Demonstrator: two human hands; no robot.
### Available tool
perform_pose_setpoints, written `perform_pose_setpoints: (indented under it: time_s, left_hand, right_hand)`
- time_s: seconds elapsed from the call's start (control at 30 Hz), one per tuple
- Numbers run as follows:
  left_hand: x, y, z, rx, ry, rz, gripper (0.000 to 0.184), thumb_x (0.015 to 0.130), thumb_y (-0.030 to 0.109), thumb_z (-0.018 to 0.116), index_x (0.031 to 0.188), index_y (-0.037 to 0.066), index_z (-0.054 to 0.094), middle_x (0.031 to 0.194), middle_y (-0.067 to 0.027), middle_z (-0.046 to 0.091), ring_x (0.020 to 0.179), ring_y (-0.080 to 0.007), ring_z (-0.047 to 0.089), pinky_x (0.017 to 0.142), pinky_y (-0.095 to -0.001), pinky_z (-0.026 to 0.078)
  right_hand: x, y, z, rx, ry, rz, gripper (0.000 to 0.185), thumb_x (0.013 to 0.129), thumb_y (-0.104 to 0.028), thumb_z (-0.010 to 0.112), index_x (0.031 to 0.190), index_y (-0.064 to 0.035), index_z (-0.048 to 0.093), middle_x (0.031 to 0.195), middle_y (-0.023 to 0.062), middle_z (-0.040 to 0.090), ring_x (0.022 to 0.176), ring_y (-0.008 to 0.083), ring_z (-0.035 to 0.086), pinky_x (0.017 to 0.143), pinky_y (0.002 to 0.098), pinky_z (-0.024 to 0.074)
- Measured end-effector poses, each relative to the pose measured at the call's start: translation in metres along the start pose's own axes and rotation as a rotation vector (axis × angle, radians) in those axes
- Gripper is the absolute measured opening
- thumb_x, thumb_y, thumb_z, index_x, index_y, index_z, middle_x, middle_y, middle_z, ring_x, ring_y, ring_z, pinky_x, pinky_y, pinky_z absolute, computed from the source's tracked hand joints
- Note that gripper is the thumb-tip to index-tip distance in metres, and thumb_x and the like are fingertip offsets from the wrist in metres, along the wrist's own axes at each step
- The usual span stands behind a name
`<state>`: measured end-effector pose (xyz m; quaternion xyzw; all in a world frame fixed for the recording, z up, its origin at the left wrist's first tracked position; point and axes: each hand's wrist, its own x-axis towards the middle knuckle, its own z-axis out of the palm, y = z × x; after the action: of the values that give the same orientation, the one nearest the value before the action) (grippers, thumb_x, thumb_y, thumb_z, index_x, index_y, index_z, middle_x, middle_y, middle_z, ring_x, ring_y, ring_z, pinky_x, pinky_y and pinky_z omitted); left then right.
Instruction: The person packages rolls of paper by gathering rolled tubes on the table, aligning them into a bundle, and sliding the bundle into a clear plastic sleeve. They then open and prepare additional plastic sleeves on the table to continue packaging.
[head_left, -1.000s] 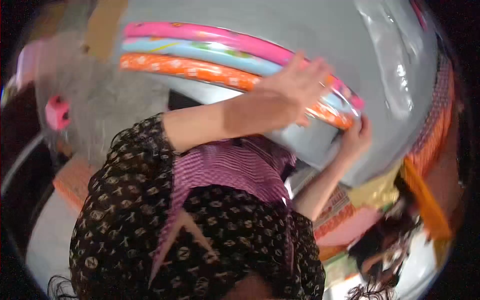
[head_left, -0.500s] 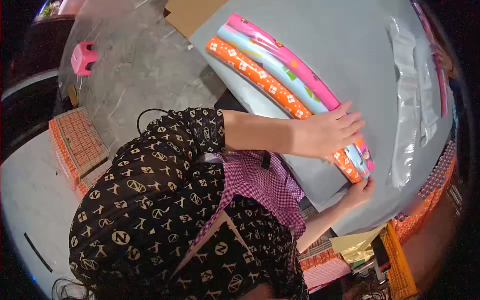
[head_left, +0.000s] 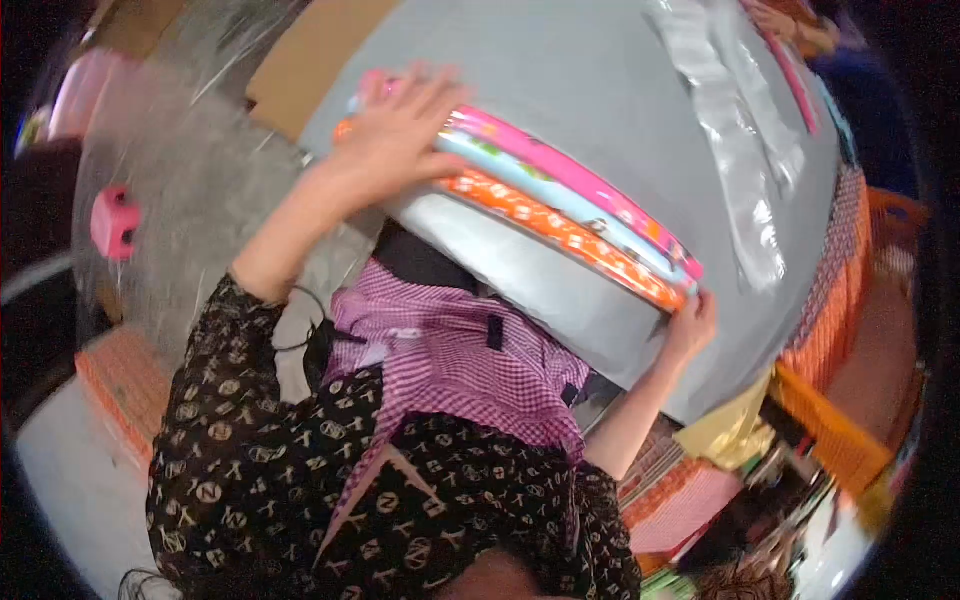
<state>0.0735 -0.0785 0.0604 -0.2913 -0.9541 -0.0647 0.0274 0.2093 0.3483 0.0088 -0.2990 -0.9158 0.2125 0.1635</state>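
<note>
Three gift-wrap rolls lie side by side on the grey table: an orange roll point(head_left: 540, 218) with white prints, a light blue roll point(head_left: 530, 178) and a pink roll point(head_left: 580, 178). Glossy reflections run along them. My left hand point(head_left: 400, 130) rests flat across their far-left end, fingers spread and slightly blurred. At the opposite end, my right hand point(head_left: 692, 325) is closed around the corner by the orange roll, thumb up against its tip. The fingers under that end are partly hidden.
Crumpled clear plastic sleeves point(head_left: 735, 150) lie on the grey table point(head_left: 590, 80) to the right. Brown cardboard point(head_left: 310, 65) sits at the back left. An orange crate point(head_left: 830, 425) and gold sheet point(head_left: 730, 425) are at lower right. Another person's hand point(head_left: 775, 20) shows at upper right.
My left hand has slid from the near right end of the rolls to their far-left end. My right hand stays at the right end. The view has turned.
</note>
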Motion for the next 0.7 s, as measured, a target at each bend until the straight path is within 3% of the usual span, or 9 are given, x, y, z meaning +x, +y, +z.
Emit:
perform_pose_setpoints:
  time_s: [0.03, 0.07, 0.1, 0.2, 0.3, 0.4, 0.5, 0.6, 0.7]
  left_hand:
    - [-0.005, -0.014, 0.003, -0.020, 0.005, 0.000, 0.074, 0.079, 0.048, 0.062, 0.136, 0.007, 0.041, 0.143, -0.0164, 0.038, 0.135, -0.0370, 0.031, 0.108, -0.0548, 0.024]
    - [-0.012, -0.020, 0.003, 0.009, -0.014, 0.019, 0.074, 0.079, 0.048, 0.062, 0.136, 0.007, 0.041, 0.142, -0.0165, 0.039, 0.134, -0.0364, 0.033, 0.107, -0.0534, 0.024]
    - [-0.018, -0.020, 0.000, 0.042, -0.026, 0.042, 0.074, 0.079, 0.048, 0.062, 0.136, 0.006, 0.041, 0.141, -0.0165, 0.040, 0.133, -0.0357, 0.034, 0.107, -0.0520, 0.024]
    - [-0.039, -0.023, -0.011, -0.035, -0.038, 0.088, 0.078, 0.077, 0.048, 0.063, 0.139, 0.006, 0.039, 0.143, -0.0161, 0.038, 0.133, -0.0363, 0.033, 0.108, -0.0535, 0.023]
    - [-0.065, -0.037, -0.030, 0.067, -0.064, 0.113, 0.082, 0.074, 0.054, 0.065, 0.136, 0.006, 0.042, 0.142, -0.0193, 0.037, 0.132, -0.0372, 0.034, 0.108, -0.0525, 0.023]
    - [-0.095, -0.056, -0.033, -0.034, -0.084, 0.038, 0.080, 0.074, 0.054, 0.065, 0.134, 0.005, 0.044, 0.144, -0.0205, 0.035, 0.132, -0.0384, 0.034, 0.108, -0.0527, 0.025]
    - [-0.139, -0.071, -0.010, -0.365, 0.038, -0.034, 0.080, 0.074, 0.056, 0.065, 0.133, 0.005, 0.046, 0.147, -0.0214, 0.032, 0.134, -0.0412, 0.031, 0.108, -0.0538, 0.025]
    - [-0.178, -0.073, 0.009, -0.290, 0.123, -0.166, 0.084, 0.077, 0.059, 0.063, 0.138, 0.006, 0.040, 0.150, -0.0222, 0.025, 0.136, -0.0427, 0.026, 0.108, -0.0526, 0.026]
    - [-0.195, -0.053, 0.021, -0.541, 0.176, -0.383, 0.096, 0.080, 0.068, 0.055, 0.147, 0.009, 0.021, 0.153, -0.0257, 0.010, 0.139, -0.0431, 0.018, 0.109, -0.0523, 0.023]
  right_hand:
    - [0.000, -0.007, -0.001, 0.119, -0.040, 0.094, 0.025, 0.085, -0.015, 0.052, 0.101, -0.0001, 0.064, 0.087, 0.0162, 0.068, 0.075, 0.0212, 0.062, 0.069, 0.0350, 0.0482]
    - [0.001, 0.011, 0.006, 0.018, 0.006, -0.053, 0.025, 0.084, -0.015, 0.051, 0.102, -0.0023, 0.065, 0.087, 0.0169, 0.067, 0.076, 0.0229, 0.063, 0.069, 0.0366, 0.0483]
    - [-0.002, -0.011, -0.003, -0.070, -0.071, 0.098, 0.026, 0.084, -0.014, 0.051, 0.103, -0.0040, 0.065, 0.087, 0.0173, 0.067, 0.078, 0.0245, 0.064, 0.070, 0.0370, 0.0486]
    - [-0.001, -0.012, 0.003, 0.124, -0.007, -0.029, 0.021, 0.084, -0.013, 0.051, 0.098, -0.0046, 0.064, 0.079, 0.0226, 0.065, 0.073, 0.0364, 0.064, 0.065, 0.0427, 0.0479]
    - [0.016, -0.016, 0.013, 0.023, -0.051, -0.053, 0.022, 0.087, -0.016, 0.050, 0.100, -0.0047, 0.063, 0.089, 0.0212, 0.065, 0.084, 0.0379, 0.063, 0.074, 0.0440, 0.0487]
    - [0.043, -0.052, 0.024, 0.063, -0.170, -0.055, 0.023, 0.088, -0.017, 0.049, 0.101, -0.0051, 0.063, 0.090, 0.0204, 0.066, 0.087, 0.0383, 0.062, 0.077, 0.0446, 0.0484]
    - [0.061, -0.099, 0.035, 0.103, -0.172, -0.172, 0.022, 0.087, -0.017, 0.051, 0.099, -0.0048, 0.064, 0.091, 0.0220, 0.065, 0.088, 0.0392, 0.062, 0.077, 0.0450, 0.0482]
    - [0.094, -0.139, 0.070, 0.097, -0.188, -0.228, 0.023, 0.086, -0.020, 0.053, 0.096, -0.0041, 0.065, 0.090, 0.0231, 0.065, 0.089, 0.0393, 0.062, 0.077, 0.0460, 0.0478]
    - [0.118, -0.190, 0.098, 0.104, -0.239, -0.295, 0.028, 0.084, -0.023, 0.052, 0.098, -0.0044, 0.067, 0.090, 0.0208, 0.067, 0.087, 0.0374, 0.064, 0.075, 0.0434, 0.0492]
